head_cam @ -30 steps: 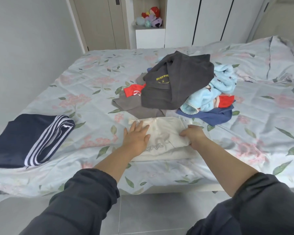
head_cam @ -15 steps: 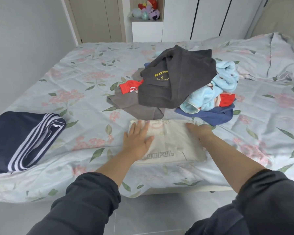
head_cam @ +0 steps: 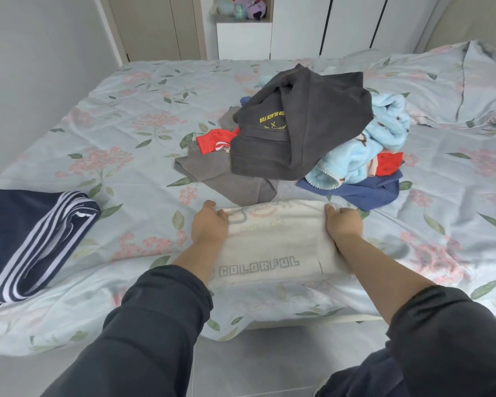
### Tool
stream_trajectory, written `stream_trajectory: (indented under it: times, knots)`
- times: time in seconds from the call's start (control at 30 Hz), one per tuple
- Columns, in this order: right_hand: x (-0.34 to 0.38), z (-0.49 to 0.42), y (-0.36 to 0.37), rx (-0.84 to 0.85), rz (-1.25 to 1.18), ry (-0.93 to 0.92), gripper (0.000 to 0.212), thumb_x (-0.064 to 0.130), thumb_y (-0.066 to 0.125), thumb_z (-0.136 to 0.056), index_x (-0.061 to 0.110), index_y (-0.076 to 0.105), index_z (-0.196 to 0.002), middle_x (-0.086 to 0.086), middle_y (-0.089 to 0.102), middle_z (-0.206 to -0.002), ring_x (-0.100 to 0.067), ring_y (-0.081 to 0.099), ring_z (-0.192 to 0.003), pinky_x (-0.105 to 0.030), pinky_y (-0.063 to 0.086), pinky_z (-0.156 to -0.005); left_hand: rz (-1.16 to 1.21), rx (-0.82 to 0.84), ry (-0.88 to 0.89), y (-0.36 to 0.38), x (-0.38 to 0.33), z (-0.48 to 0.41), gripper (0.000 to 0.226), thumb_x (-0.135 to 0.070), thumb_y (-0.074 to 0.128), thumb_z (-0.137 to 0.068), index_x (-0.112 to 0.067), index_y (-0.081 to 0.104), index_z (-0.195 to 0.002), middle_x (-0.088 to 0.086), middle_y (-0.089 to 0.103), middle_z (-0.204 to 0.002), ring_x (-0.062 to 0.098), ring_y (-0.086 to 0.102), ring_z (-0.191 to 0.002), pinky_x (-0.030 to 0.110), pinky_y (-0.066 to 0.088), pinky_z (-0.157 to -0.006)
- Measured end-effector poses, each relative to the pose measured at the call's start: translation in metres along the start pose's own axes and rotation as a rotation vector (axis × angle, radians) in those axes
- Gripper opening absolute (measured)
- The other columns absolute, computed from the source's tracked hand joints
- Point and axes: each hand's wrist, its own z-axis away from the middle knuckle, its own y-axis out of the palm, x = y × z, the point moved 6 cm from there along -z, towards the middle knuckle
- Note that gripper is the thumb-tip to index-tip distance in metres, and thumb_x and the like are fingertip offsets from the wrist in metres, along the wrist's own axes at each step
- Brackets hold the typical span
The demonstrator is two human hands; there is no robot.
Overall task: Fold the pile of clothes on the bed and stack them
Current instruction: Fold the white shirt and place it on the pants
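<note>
Lying flat on the flowered bed sheet, close to its near edge: folded white garment, grey lettering COLORFUL readable along the near part, fainter print on the far part too washed out to read. Hidden by the cloth edges: most fingertips of both hands, number tucked beneath impossible to tell.

Grasped at the left side edge by left hand, fingers curled round the fold. Grasped at the right side edge by right hand in much the same way (knuckles up, thumb toward the far corner).

Just beyond the garment's far edge: pile of clothes, topped by dark grey top with yellow print, light blue fleece beside it, red, grey and navy pieces underneath — tangled, hard to tell apart.

Well apart to the left: folded navy garment with white stripes, cut off by the frame edge. At far right, pillow, partly out of view. Beyond the bed, plush toys on a shelf — cropped at the top.
</note>
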Motion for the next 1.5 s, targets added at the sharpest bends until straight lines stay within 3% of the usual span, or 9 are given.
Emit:
stream_trajectory:
  times: [0.17,0.27,0.37,0.6,0.77,0.97,1.1,1.27,1.5]
  knots:
    - [0.012,0.013,-0.016,-0.158,0.057,-0.137,0.028,0.02,0.045,-0.097,0.001,0.051,-0.115,-0.019,0.057,-0.117,-0.037,0.052,-0.108,-0.036,0.037,-0.08,-0.258,-0.1,0.123,-0.012,-0.017,0.01,0.05,-0.019,0.043,-0.098,-0.015,0.029,-0.146,0.014,0.052,-0.126,0.033,0.05,-0.112,0.039,0.04,-0.077]
    - [0.058,0.054,-0.025,-0.278,0.077,-0.676,0.035,0.003,0.044,-0.086,-0.004,0.052,-0.119,-0.024,0.054,-0.116,-0.041,0.05,-0.105,-0.042,0.038,-0.087,-0.421,-0.188,0.459,-0.007,-0.044,0.035,0.049,-0.022,0.043,-0.097,-0.015,0.035,-0.144,0.01,0.043,-0.138,0.029,0.037,-0.126,0.041,0.033,-0.097]
    - [0.068,0.086,0.022,0.069,0.39,-0.979,0.049,0.028,0.032,-0.097,0.008,0.042,-0.14,-0.017,0.04,-0.145,-0.034,0.035,-0.134,-0.051,0.025,-0.108,-0.62,0.037,0.618,0.029,-0.04,0.059,0.052,-0.039,0.025,-0.1,-0.024,0.021,-0.15,0.001,0.018,-0.158,0.023,0.011,-0.145,0.046,0.012,-0.115]
    - [-0.004,0.032,0.035,0.248,0.601,-0.464,0.06,0.051,0.01,-0.099,0.025,0.005,-0.153,0.005,-0.002,-0.161,-0.013,-0.003,-0.147,-0.048,0.001,-0.117,-0.666,0.181,0.463,0.04,-0.006,0.051,0.058,-0.053,0.011,-0.098,-0.037,-0.005,-0.151,-0.01,-0.009,-0.16,0.022,-0.011,-0.147,0.049,0.001,-0.116]
    - [-0.009,0.025,0.017,0.173,0.483,-0.336,0.066,0.05,0.029,-0.099,0.01,0.018,-0.15,-0.007,0.02,-0.157,-0.024,0.019,-0.144,-0.043,0.016,-0.114,-0.483,0.197,0.237,0.024,0.005,0.049,0.071,-0.057,0.03,-0.096,-0.029,-0.002,-0.153,-0.003,-0.011,-0.161,0.024,-0.001,-0.147,0.039,0.012,-0.118]
    - [-0.012,0.029,-0.01,0.223,-0.057,0.085,0.059,0.043,0.067,-0.083,0.004,0.053,-0.124,-0.01,0.059,-0.117,-0.027,0.056,-0.095,-0.029,0.041,-0.071,-0.301,0.176,0.092,-0.009,0.011,0.058,0.086,-0.048,0.057,-0.089,-0.009,0.013,-0.151,0.012,0.032,-0.15,0.029,0.031,-0.136,0.037,0.03,-0.107]
    - [-0.014,0.041,-0.006,0.453,-0.223,0.225,0.062,0.034,0.077,-0.078,0.001,0.054,-0.125,-0.013,0.061,-0.119,-0.029,0.059,-0.106,-0.038,0.048,-0.093,-0.004,0.326,-0.113,-0.027,0.021,0.053,0.061,-0.037,0.067,-0.086,0.001,0.05,-0.132,0.016,0.057,-0.129,0.032,0.055,-0.117,0.035,0.044,-0.092]
    - [0.018,0.056,-0.015,0.639,-0.47,0.221,0.031,0.015,0.07,-0.085,0.005,0.065,-0.114,-0.007,0.073,-0.094,-0.018,0.069,-0.078,-0.03,0.055,-0.069,0.387,0.427,-0.194,-0.046,0.009,0.055,0.034,-0.005,0.07,-0.083,0.01,0.063,-0.112,0.024,0.066,-0.112,0.032,0.065,-0.099,0.041,0.051,-0.094]
    - [0.099,0.107,-0.016,0.784,-0.693,0.192,0.019,0.019,0.06,-0.092,0.002,0.063,-0.102,-0.01,0.074,-0.087,-0.022,0.072,-0.073,-0.034,0.058,-0.056,0.844,0.504,-0.379,-0.099,0.023,0.065,0.029,-0.021,0.05,-0.098,-0.006,0.056,-0.122,0.016,0.063,-0.116,0.03,0.063,-0.092,0.043,0.051,-0.079]
